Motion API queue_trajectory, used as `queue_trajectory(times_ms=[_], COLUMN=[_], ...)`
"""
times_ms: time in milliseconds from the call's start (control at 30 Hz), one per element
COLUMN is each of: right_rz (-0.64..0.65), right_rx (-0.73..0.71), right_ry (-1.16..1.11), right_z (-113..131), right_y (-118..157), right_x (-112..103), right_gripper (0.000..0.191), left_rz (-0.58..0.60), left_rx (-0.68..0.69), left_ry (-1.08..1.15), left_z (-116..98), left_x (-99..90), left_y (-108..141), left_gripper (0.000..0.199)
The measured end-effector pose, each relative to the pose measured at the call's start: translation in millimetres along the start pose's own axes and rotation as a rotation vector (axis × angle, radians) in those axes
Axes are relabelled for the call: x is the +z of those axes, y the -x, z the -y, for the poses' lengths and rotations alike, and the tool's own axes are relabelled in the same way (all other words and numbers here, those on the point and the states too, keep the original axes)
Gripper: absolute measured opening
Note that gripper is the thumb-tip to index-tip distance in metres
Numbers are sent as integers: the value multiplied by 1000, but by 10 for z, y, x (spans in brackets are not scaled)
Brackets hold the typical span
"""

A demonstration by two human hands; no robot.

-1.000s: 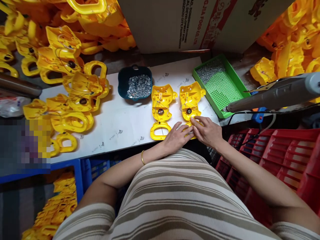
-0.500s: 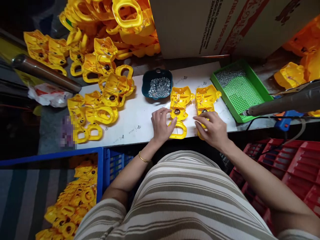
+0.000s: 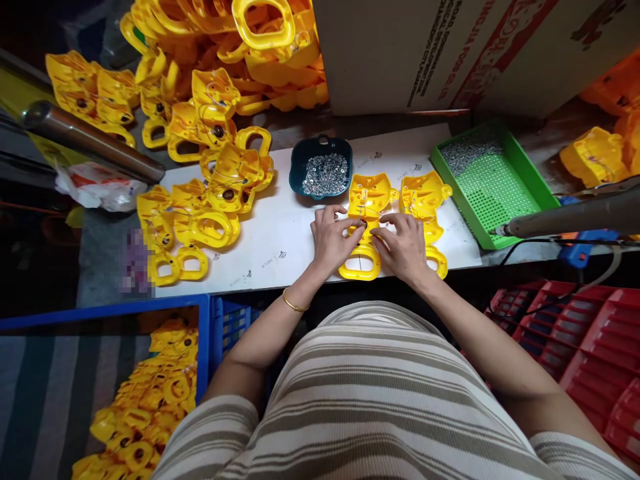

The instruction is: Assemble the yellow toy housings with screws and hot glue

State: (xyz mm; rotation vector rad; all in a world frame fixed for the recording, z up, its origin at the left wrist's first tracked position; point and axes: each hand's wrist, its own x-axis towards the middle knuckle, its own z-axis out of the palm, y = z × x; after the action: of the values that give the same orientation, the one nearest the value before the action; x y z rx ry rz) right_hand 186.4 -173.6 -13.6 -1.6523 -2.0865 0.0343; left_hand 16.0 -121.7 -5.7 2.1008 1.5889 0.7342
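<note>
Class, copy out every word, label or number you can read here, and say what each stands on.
"INGJIA FOOD CO": red print on the cardboard box, its start cut off.
"ROAD": dark print on the same box; the smaller lines are too blurred to read surely.
White sheet: repeated marks, too small.
Plastic bag: red print, unreadable.

a cardboard carton [image 3: 380,60] is standing at the back, showing red and dark lettering [image 3: 440,53]. at the left, a shiny brownish cylinder [image 3: 95,141] is slanting beside a crumpled plastic bag [image 3: 103,189]. red crates [image 3: 595,347] are sitting low at the right, and striped cloth [image 3: 65,400] is showing at the lower left.
</note>
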Motion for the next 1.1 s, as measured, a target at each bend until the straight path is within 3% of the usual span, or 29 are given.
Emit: queue_trajectory(times_ms=[100, 267, 367, 467, 600, 700, 833, 1000, 1100], right_rz=[-67, -7, 7, 49, 69, 117, 163, 122, 10], right_rx=[42, 212, 286, 399, 496, 521, 529, 469, 485], right_ry=[-83, -486, -693, -924, -1080, -1162, -1113, -1074, -974], right_z=[52, 153, 179, 186, 175, 154, 153, 190, 157], right_y=[-19, -34, -30, -22, -21, -26, -13, 2, -8], right_x=[-43, -58, -21, 9, 1, -24, -40, -31, -67], right_gripper=[17, 21, 32, 34, 30, 38, 42, 29, 23], left_rz=[14, 174, 245, 288, 345, 385, 332, 428, 342], left_rx=[-63, -437, -578, -633, -608, -595, -601, -568, -515], left_ry=[272, 939, 1129, 1240, 1309, 1290, 1244, 1188, 1072], left_z=[-42, -139, -166, -170, -155, -121, -82, -113, -119], left_x=[-38, -94, -132, -162, -173, -158, -143, -169, -183], left_y=[-40, -92, -110, -108, -80, -57, -36, -18, -34], left_gripper=[7, 25, 36, 39, 38, 39, 38, 40, 34])
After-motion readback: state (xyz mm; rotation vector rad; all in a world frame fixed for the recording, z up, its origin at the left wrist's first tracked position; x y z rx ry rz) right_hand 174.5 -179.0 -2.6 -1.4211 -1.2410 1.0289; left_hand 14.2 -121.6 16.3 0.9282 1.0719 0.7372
